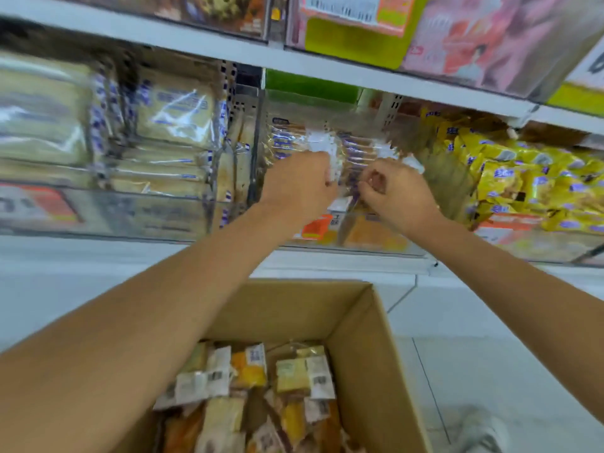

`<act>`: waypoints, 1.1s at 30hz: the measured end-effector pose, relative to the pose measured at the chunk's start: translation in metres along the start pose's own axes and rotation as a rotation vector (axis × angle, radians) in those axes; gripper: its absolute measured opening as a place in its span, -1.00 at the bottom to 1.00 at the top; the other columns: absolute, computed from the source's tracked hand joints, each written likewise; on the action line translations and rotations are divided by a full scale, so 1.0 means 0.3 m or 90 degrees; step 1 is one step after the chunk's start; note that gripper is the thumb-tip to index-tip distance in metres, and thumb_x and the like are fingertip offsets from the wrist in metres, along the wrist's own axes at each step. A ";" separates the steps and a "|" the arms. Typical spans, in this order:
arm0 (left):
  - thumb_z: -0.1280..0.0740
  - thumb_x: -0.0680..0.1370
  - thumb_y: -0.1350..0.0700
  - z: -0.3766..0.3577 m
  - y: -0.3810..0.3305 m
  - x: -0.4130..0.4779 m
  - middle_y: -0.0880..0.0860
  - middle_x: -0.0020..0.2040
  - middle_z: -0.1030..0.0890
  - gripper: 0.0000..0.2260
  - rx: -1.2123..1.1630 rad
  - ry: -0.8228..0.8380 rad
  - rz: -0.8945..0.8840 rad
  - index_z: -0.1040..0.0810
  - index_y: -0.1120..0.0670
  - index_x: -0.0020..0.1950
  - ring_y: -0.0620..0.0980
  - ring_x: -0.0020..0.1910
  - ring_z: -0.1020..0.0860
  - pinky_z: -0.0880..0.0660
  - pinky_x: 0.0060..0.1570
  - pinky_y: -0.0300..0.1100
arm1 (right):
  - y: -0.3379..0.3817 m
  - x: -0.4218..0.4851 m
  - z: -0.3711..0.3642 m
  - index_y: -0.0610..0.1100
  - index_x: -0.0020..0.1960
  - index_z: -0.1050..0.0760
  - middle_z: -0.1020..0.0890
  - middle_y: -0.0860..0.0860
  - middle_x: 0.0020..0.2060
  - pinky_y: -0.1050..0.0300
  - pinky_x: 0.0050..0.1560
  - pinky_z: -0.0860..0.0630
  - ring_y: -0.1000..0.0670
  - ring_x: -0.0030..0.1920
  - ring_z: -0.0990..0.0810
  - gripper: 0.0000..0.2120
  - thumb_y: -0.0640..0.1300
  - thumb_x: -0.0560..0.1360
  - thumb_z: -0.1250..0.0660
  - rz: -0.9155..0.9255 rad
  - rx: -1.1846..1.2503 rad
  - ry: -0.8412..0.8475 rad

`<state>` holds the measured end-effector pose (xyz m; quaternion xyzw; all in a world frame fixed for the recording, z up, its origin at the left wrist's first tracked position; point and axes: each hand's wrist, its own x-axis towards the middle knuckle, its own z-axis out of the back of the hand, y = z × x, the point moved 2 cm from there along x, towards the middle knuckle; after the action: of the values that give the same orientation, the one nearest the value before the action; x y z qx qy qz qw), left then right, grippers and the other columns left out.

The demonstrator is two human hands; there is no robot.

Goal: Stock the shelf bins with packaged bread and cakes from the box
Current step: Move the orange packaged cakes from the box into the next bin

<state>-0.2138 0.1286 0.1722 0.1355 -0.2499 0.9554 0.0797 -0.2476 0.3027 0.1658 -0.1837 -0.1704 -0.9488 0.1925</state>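
Observation:
Both my arms reach into the clear middle shelf bin (353, 237). My left hand (299, 184) grips a stack of clear-wrapped cake packets (294, 142) with blue and white labels. My right hand (395, 194), fingers curled, pinches the wrapper edge of the packets (359, 152) beside it. Below my arms stands an open cardboard box (366, 341) holding several wrapped breads and cakes (261, 387) in yellow, orange and white wrappers. The frame is blurred, so the exact grip is unclear.
A bin of pale sliced bread packs (157, 125) sits to the left and a bin of yellow packets (529, 181) to the right. The upper shelf (228, 50) carries more goods. A white shoe (480, 429) stands on the tiled floor beside the box.

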 end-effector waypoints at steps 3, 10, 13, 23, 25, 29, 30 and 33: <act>-0.31 0.51 0.02 0.024 0.015 -0.197 0.07 -0.05 -0.64 -0.86 0.001 0.037 0.098 -0.55 0.08 -0.06 0.12 -0.02 -0.60 -0.55 -0.05 -0.04 | 0.119 -0.199 -0.036 -0.10 -0.17 -0.52 -0.50 0.06 -0.34 0.07 -0.28 -0.43 0.00 -0.30 -0.48 -0.95 -0.16 0.47 -0.34 0.023 0.074 -0.013; -0.35 0.53 0.12 -0.231 0.342 -0.603 -0.01 -0.52 -0.33 -0.61 -0.101 0.276 0.396 -0.33 0.08 -0.47 -0.02 -0.52 -0.36 -0.45 -0.35 -0.08 | 0.112 -0.662 -0.439 -0.01 0.00 -0.56 -0.61 0.08 -0.11 0.10 -0.05 -0.55 0.03 -0.07 -0.59 -0.92 -0.08 0.54 -0.32 -0.130 0.162 0.436; -0.34 0.52 0.13 -0.341 0.473 -0.751 0.08 -0.42 -0.44 -0.71 -0.129 0.308 0.501 -0.46 0.12 -0.40 0.06 -0.38 -0.44 -0.45 -0.29 -0.10 | 0.055 -0.840 -0.643 -0.06 0.10 -0.57 -0.56 0.05 -0.07 0.20 -0.13 -0.51 0.01 -0.03 -0.57 -0.86 -0.15 0.56 -0.30 -0.256 0.192 0.571; -0.32 0.57 0.21 -0.570 0.687 -1.006 0.05 -0.16 -0.60 -0.86 -0.259 0.309 0.697 -0.61 0.27 -0.05 -0.05 -0.20 -0.51 -0.39 -0.24 -0.23 | 0.124 -1.122 -1.121 -0.15 0.45 -0.33 -0.48 -0.18 0.33 -0.06 0.25 -0.47 -0.22 0.30 -0.48 -0.53 -0.23 0.55 -0.26 -0.174 0.241 0.783; -0.32 0.57 0.23 -0.578 0.690 -1.026 0.01 -0.07 -0.60 -0.90 -0.277 0.307 0.714 -0.59 0.20 -0.11 -0.02 -0.12 -0.54 -0.41 -0.23 -0.25 | 0.142 -1.118 -1.165 -0.14 0.56 -0.09 -0.36 -0.21 0.43 -0.12 0.34 -0.37 -0.25 0.39 -0.36 -0.37 -0.24 0.54 -0.23 -0.084 0.151 0.820; -0.36 0.55 0.22 -0.586 0.698 -1.044 0.04 0.05 -0.62 -0.97 -0.289 0.316 0.735 -0.60 0.16 -0.07 0.06 -0.01 -0.58 -0.52 -0.02 -0.09 | 0.162 -1.087 -1.184 -0.15 0.40 -0.41 -0.43 -0.21 0.36 -0.07 0.36 -0.33 -0.22 0.35 -0.38 -0.58 -0.17 0.54 -0.28 0.069 -0.038 0.864; -0.37 0.54 0.23 -0.584 0.698 -1.041 0.06 0.03 -0.63 -0.96 -0.288 0.312 0.735 -0.61 0.17 -0.04 0.07 -0.01 -0.59 -0.52 0.00 -0.08 | 0.159 -1.078 -1.171 -0.13 0.31 -0.50 -0.49 -0.18 0.31 -0.04 0.30 -0.42 -0.19 0.28 -0.45 -0.66 -0.13 0.54 -0.31 0.059 -0.027 0.876; -0.42 0.51 0.23 -0.580 0.674 -1.011 0.08 -0.01 -0.62 -0.91 -0.309 0.300 0.711 -0.60 0.14 0.00 0.05 -0.04 -0.58 -0.49 -0.09 -0.15 | 0.124 -1.000 -1.047 -0.10 0.27 -0.54 -0.54 -0.07 0.26 0.06 0.16 -0.50 -0.11 0.18 -0.53 -0.68 -0.09 0.54 -0.34 0.027 0.047 0.848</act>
<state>-0.0081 0.0153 -0.1565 -0.2497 -0.4668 0.7738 -0.3477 -0.0630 0.2377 -0.2236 0.4450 -0.0439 -0.8489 0.2817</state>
